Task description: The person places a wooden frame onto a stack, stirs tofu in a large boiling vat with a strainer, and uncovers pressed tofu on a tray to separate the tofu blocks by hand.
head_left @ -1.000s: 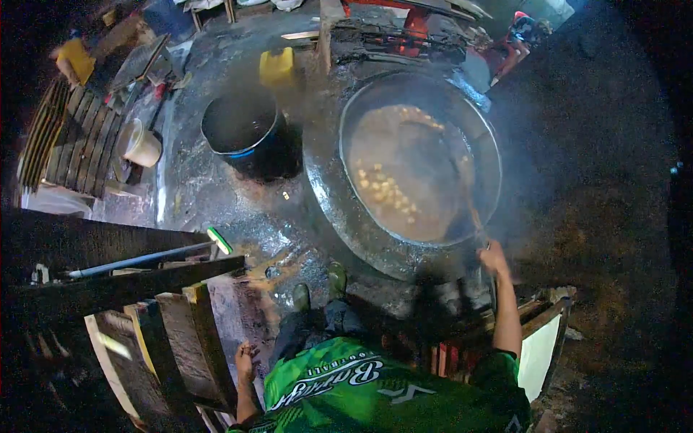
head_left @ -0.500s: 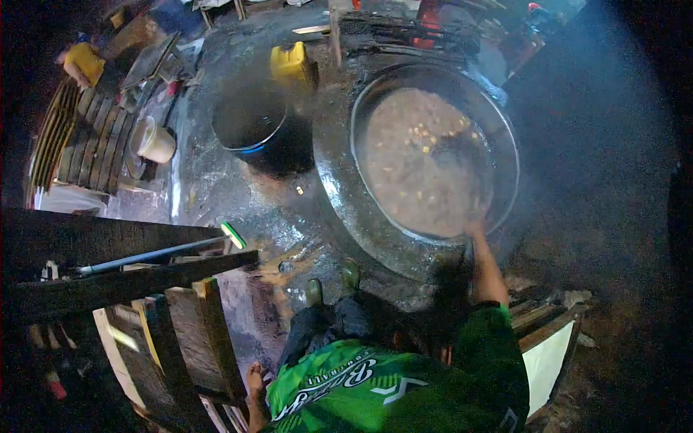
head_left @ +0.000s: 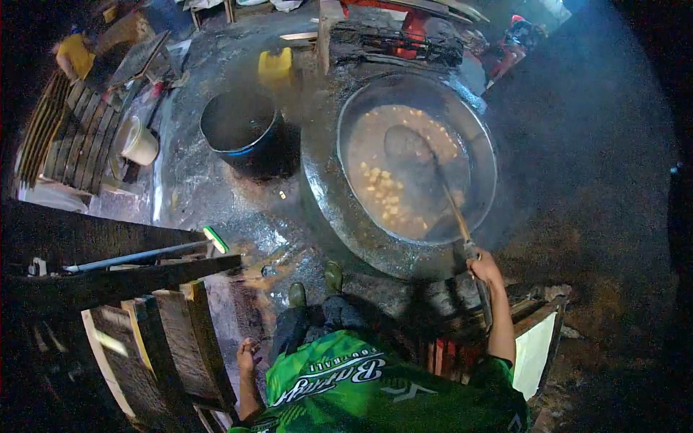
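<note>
Drawn back toward the body, the person's right hand (head_left: 484, 268) gripped a long-handled, dark-headed ladle (head_left: 456, 214) dipped in brown liquid (head_left: 429, 191) inside a wide, round metal pan (head_left: 482, 162); the left hand (head_left: 247, 356), loosely uncurled, hung beside the green printed shirt (head_left: 339, 386).

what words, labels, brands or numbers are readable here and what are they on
"FOOTBALL": small lettering on the green shirt, upside down to the camera.
"Ba...": larger script on the same shirt, also upside down; the rest is too stylised and blurred to read surely.
No writing can be made out on the yellow container or white bucket.
No numbers or signs are readable.
</note>
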`<state>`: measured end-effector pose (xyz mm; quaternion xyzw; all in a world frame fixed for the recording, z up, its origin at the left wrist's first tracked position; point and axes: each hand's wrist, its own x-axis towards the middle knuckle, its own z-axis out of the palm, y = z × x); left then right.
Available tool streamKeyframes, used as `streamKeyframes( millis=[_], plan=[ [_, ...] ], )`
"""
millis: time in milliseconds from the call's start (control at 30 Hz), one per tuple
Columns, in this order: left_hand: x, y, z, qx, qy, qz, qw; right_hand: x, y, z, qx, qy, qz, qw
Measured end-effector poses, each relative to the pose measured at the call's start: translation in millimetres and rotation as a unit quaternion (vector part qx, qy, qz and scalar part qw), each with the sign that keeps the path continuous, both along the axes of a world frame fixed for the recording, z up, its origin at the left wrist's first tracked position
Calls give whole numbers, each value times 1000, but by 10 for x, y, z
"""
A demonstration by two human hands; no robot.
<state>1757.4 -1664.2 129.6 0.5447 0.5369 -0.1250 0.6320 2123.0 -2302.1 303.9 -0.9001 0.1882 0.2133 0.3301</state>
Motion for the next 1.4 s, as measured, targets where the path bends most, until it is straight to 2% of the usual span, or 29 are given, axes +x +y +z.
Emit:
streamKeyframes(
  millis=[67, 100, 133, 167, 233, 300, 367, 400, 467, 500, 533, 600, 633, 733, 800, 833, 867, 900, 933, 967, 1000, 1033, 1067, 1133, 1200, 1267, 1333, 1367, 1400],
  plan=[
    [-12, 16, 2, -8, 25, 13, 1000, 246, 169, 249, 55, 36, -91, 994],
    [-83, 45, -83, -2, 24, 16, 1000, 402, -293, -232, 32, -8, -18, 999],
    [-215, 86, -226, -3, -26, 6, 1000, 583, -177, -146, 91, -35, -125, 987],
    [-339, 123, -286, -2, -75, -4, 997, 868, -199, -268, 99, -35, -121, 987],
    [-582, 137, -235, 5, -89, -27, 996, 1509, -502, -815, -187, -69, 6, 980],
    [-508, 88, -56, 15, -103, -52, 993, 2185, -800, -1680, -172, -115, -16, 978],
    [-533, -29, 361, 22, 111, 34, 993, 2502, -384, -1635, -206, -128, -58, 968],
    [-553, -4, 464, 27, 105, 37, 993, 2774, -371, -1962, -194, -122, -59, 972],
    [-663, 1, 601, 58, 108, 66, 990, 3126, -446, -2866, -331, -51, 150, 930],
    [-658, -65, 688, 76, 100, 73, 989, 3002, -293, -2918, -326, -45, 150, 932],
    [-625, -118, 724, 78, 103, 71, 989, 2840, -109, -2951, -307, -164, 96, 933],
    [-610, -191, 694, 74, 119, 81, 987, 2538, -137, -2919, -289, -280, 40, 914],
    [-582, -188, 604, 57, 110, 77, 989, 2372, -167, -2843, -289, -218, 66, 930],
    [-844, -68, -155, 39, 29, 15, 999, 1911, -325, -1774, -201, 14, 95, 975],
    [-489, -62, -59, 10, -36, -54, 998, 1537, -414, -1078, -153, 20, 66, 986],
    [-330, -138, -9, 6, -17, -24, 1000, 1346, -439, -699, -130, 23, 50, 990],
    [-208, -213, 28, 5, 2, 8, 1000, 1154, -630, -684, -92, -1, 51, 995],
    [-184, -82, -137, -234, -160, 149, 947, 1001, -612, -555, -96, -5, 51, 994],
    [-56, -153, -93, -238, -162, 151, 946, 857, -540, -357, -117, -17, 56, 991],
    [95, -197, -21, -144, -81, 109, 980, 789, -483, -241, -136, -26, 61, 989],
    [238, -234, 85, -45, 2, 61, 997, 834, -447, -225, -137, -25, 60, 988],
    [313, -241, 103, -10, -76, -11, 997, 938, -412, -222, -128, -57, 28, 990],
    [373, -226, 167, -8, -75, -15, 997, 1063, -402, -232, -117, -89, -5, 989],
    [449, -208, 320, 9, 13, -79, 997, 1510, -738, -836, -296, -171, 91, 935],
    [469, -228, 435, 35, 33, -63, 997, 2300, -626, -879, -240, -108, 52, 963],
    [420, -266, 560, 62, 56, -50, 995, 2837, -298, -954, -218, -195, 24, 956],
    [334, -302, 718, 92, 101, 28, 990, 3190, 38, -1069, -259, -146, 61, 953],
    [269, -284, 762, 117, 58, -14, 991, 3301, 159, -1175, -269, -128, 73, 952],
    [19, -172, 613, 100, 40, 19, 994, 3336, 253, -1477, -340, -124, 165, 918]
  ],
)
